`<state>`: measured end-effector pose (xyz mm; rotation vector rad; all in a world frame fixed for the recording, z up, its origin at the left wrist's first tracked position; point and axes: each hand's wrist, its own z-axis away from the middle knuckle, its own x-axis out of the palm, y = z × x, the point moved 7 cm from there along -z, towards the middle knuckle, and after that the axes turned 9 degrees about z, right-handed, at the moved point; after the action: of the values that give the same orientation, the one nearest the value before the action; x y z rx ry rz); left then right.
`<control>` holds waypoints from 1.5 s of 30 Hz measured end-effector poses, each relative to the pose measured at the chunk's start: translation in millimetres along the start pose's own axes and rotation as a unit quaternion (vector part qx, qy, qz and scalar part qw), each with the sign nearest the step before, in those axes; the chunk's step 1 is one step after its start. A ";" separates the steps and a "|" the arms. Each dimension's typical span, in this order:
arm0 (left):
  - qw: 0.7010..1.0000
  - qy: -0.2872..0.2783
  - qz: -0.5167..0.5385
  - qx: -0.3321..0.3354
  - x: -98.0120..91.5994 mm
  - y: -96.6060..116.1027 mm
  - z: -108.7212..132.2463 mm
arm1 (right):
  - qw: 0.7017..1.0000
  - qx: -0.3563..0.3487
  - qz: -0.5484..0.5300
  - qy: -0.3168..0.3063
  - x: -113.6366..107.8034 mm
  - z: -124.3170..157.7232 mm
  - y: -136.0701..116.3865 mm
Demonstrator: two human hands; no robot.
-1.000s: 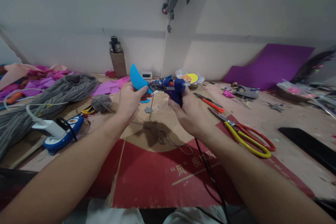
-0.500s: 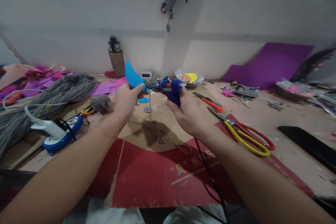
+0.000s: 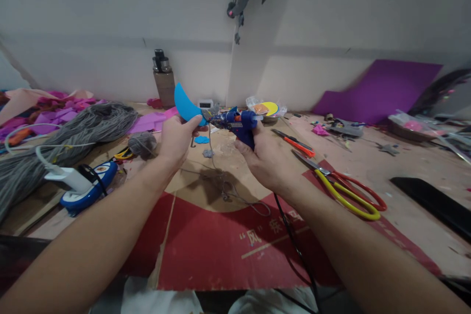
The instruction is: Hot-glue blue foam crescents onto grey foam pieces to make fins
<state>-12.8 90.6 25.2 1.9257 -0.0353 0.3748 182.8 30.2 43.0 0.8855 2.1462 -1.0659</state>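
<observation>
Between the thumb and fingers of my left hand (image 3: 178,140) is a curved, crescent-like blue felt piece (image 3: 187,104), raised above the work surface. My right hand (image 3: 263,157) is wrapped round the handle of a blue hot glue gun (image 3: 239,123), whose nozzle points left to the lower end of the felt; whether they touch I cannot make out. Grey yarn (image 3: 211,149) hangs from near that end and trails in a loop on the cardboard. Below lie a small blue felt piece (image 3: 201,140) and a small grey piece (image 3: 208,153).
Red-handled and yellow-handled scissors (image 3: 340,186) and an orange utility knife (image 3: 294,142) lie right of my right hand. A blue power strip (image 3: 90,191), a grey yarn ball (image 3: 142,144) and a yarn skein (image 3: 84,137) sit left. The gun's black cord (image 3: 294,240) crosses the red-printed cardboard (image 3: 206,250).
Almost nothing differs. Both hands keep their grips on the blue felt and the glue gun, and the whole view has shifted very slightly.
</observation>
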 end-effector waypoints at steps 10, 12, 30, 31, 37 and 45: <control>0.999 0.051 0.003 -0.002 -13.1 -1.0 -10.2 | 0.997 0.013 -0.078 0.009 -0.5 -4.3 10.0; 0.998 0.062 0.012 -0.006 -14.9 -1.1 -10.4 | 0.989 0.054 -0.134 0.008 1.5 -8.5 23.7; 0.992 -0.019 0.100 -0.072 19.3 -1.6 16.8 | 0.965 0.111 -0.236 0.042 16.9 -13.7 36.9; 0.992 -0.023 0.098 -0.072 21.3 -1.8 18.7 | 0.931 0.114 -0.345 0.008 32.9 -10.1 25.5; 0.996 0.005 0.064 -0.067 15.2 -5.4 16.3 | 0.914 0.128 -0.375 -0.089 65.8 5.1 7.2; 0.996 0.029 0.037 -0.082 9.9 -8.8 14.6 | 0.993 -0.039 -0.040 0.108 3.2 -3.5 10.8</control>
<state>1.9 82.1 15.2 1.7536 -0.0962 0.4636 188.5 39.0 37.6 0.9219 2.4023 -0.9541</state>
